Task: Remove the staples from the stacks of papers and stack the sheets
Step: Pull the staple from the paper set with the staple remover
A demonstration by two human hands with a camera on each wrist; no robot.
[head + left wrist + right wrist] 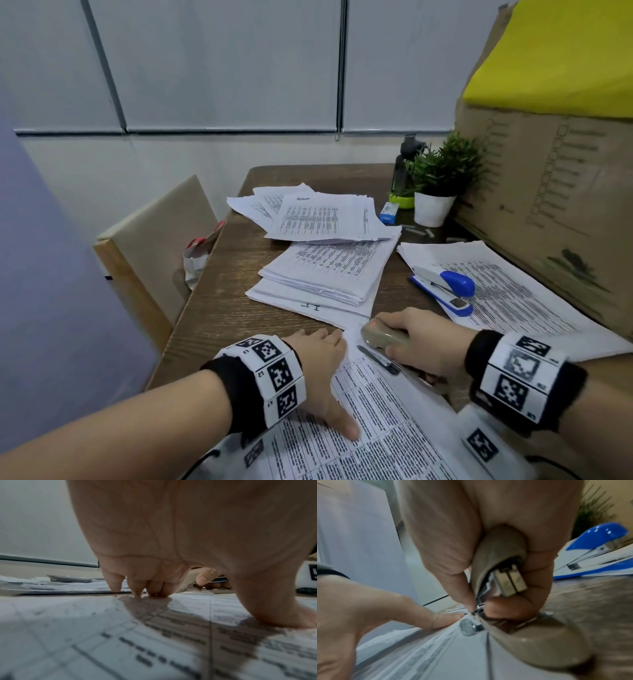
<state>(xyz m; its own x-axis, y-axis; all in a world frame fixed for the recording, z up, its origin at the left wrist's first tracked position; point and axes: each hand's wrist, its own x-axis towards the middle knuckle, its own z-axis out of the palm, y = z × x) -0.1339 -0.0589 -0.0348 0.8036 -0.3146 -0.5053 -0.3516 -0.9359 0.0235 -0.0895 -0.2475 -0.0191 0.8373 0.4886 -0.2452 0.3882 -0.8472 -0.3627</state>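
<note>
A printed stack of papers [383, 421] lies at the near edge of the wooden table [219, 308]. My left hand [322, 373] lies flat on it, fingers straight, pressing the sheets [120, 635] down near their top corner. My right hand [421, 346] grips a beige stapler [380, 334] set over that corner; its fingers curl round the stapler's body [498, 566] and its metal front end [471, 627] sits on the paper beside my left fingertips [443, 618]. No staple is clear to see.
Two more paper piles [329, 270] lie mid-table, another pile [507, 291] at the right carries a blue and white stapler [445, 284]. A potted plant [442, 181], a dark bottle [406, 168] and a small blue box [389, 212] stand behind. A big cardboard box [555, 192] walls the right side; a chair [150, 246] stands left.
</note>
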